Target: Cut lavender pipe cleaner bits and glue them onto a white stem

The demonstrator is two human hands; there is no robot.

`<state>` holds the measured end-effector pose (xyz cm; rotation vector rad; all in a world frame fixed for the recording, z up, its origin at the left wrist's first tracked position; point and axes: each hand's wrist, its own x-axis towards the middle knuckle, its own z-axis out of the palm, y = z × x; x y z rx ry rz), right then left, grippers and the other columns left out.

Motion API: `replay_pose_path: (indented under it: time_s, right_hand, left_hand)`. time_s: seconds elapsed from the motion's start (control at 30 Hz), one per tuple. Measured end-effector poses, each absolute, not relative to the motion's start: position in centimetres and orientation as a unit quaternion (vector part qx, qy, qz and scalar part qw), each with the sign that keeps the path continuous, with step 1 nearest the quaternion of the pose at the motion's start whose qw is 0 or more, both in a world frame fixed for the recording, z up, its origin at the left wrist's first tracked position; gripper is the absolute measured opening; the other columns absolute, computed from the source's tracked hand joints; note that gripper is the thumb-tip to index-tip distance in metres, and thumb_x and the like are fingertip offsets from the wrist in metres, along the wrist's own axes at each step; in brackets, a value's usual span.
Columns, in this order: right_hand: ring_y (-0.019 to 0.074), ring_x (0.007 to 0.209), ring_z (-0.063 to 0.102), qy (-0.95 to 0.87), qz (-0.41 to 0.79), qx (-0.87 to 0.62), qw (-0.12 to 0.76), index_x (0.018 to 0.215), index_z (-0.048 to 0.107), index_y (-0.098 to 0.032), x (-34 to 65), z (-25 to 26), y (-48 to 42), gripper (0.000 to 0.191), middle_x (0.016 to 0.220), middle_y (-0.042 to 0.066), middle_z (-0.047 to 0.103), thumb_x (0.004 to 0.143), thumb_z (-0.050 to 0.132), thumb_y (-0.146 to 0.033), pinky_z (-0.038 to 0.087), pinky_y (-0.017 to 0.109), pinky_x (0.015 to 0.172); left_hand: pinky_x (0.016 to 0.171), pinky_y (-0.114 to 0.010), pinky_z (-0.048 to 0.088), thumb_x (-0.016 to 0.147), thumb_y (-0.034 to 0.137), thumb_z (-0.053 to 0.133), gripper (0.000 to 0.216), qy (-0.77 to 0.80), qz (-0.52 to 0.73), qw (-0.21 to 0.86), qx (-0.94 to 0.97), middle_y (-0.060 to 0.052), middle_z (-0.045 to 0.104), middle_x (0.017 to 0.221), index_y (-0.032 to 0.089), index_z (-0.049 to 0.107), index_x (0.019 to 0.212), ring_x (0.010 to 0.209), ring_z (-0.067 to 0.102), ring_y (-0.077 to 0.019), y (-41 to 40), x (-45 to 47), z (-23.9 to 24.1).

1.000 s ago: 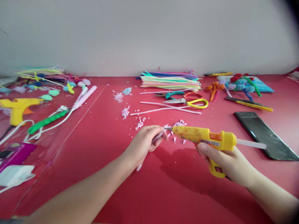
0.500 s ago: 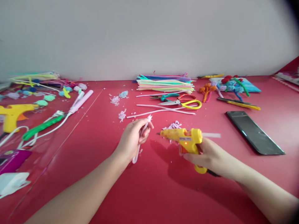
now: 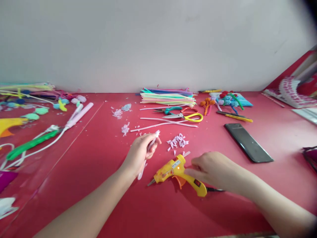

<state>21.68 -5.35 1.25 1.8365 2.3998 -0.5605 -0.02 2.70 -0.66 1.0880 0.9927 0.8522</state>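
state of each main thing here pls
left hand, closed around a lilac stem
lilac stem, tilted, tip tufted
right hand, open beside the near glue gun, contact unclear
near glue gun, light lit, glue stick protruding
phone, flat, screen dark
scissors, lying flat
lilac snippets, loosely heaped

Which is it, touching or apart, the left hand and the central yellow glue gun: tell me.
Apart. The head view shows red tabletop between the left hand and the central glue gun.

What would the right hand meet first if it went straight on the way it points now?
The right hand would probably meet the glue gun first, lying just ahead of it; whether they touch is hard to tell.
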Motion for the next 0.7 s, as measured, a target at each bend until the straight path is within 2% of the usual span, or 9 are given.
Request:
replay_pose_path:
  time_s: [0.1,0.17,0.2,0.33,0.5,0.7]
  right_hand:
    - [0.0119,0.053,0.048,0.760,-0.141,0.634,-0.031,0.076,0.054,-0.022,22.2,2.3,-3.8,0.020,0.062,-0.001,0.059,0.085,0.046,-0.038,0.025,0.023,0.049]
    - [0.0122,0.058,0.050,0.784,-0.130,0.604,-0.055,0.076,0.054,-0.021,22.3,2.3,-2.6,0.009,0.069,0.000,0.061,0.083,0.048,-0.024,0.029,0.023,0.053]
    - [0.0125,0.062,0.051,0.805,-0.136,0.575,-0.064,0.078,0.055,-0.020,22.3,2.2,-2.0,0.008,0.074,0.000,0.062,0.081,0.048,-0.019,0.031,0.023,0.055]
    - [0.0139,0.078,0.055,0.861,-0.202,0.464,-0.054,0.083,0.060,-0.019,22.2,0.9,0.0,0.021,0.089,0.004,0.064,0.075,0.046,-0.005,0.037,0.022,0.067]
    - [0.0118,0.070,0.056,0.855,-0.228,0.464,-0.028,0.086,0.061,-0.019,22.4,1.0,0.8,0.021,0.084,0.002,0.065,0.076,0.046,-0.008,0.038,0.021,0.061]
    - [0.0105,0.061,0.051,0.853,-0.222,0.473,-0.002,0.084,0.063,-0.019,21.9,1.8,0.6,0.017,0.076,0.001,0.064,0.075,0.050,-0.011,0.033,0.021,0.054]
  left_hand:
    - [0.038,-0.020,0.014,0.083,0.032,0.049,0.027,0.448,0.366,0.665,0.472,0.006,0.037,0.046,0.014,0.056,0.065,0.035,0.022,-0.0025,2.6,0.1,-0.3]
    - [0.037,-0.019,0.014,0.083,0.032,0.049,0.026,0.450,0.358,0.670,0.469,0.006,0.036,0.046,0.014,0.057,0.065,0.035,0.022,-0.0025,2.4,0.2,-0.2]
    - [0.037,-0.019,0.014,0.083,0.031,0.048,0.026,0.448,0.354,0.672,0.471,0.006,0.036,0.045,0.014,0.057,0.065,0.035,0.022,-0.0025,2.4,0.2,-0.1]
    - [0.037,-0.020,0.013,0.083,0.033,0.049,0.028,0.428,0.346,0.677,0.488,0.006,0.037,0.046,0.014,0.057,0.065,0.035,0.022,-0.0024,2.2,0.2,-0.3]
    - [0.037,-0.020,0.012,0.083,0.033,0.048,0.028,0.413,0.345,0.684,0.492,0.006,0.036,0.046,0.014,0.058,0.066,0.034,0.020,-0.0025,2.1,0.3,-0.6]
    - [0.037,-0.020,0.013,0.083,0.035,0.049,0.029,0.413,0.338,0.684,0.497,0.006,0.036,0.046,0.014,0.058,0.066,0.035,0.021,-0.0025,2.1,0.2,-0.7]
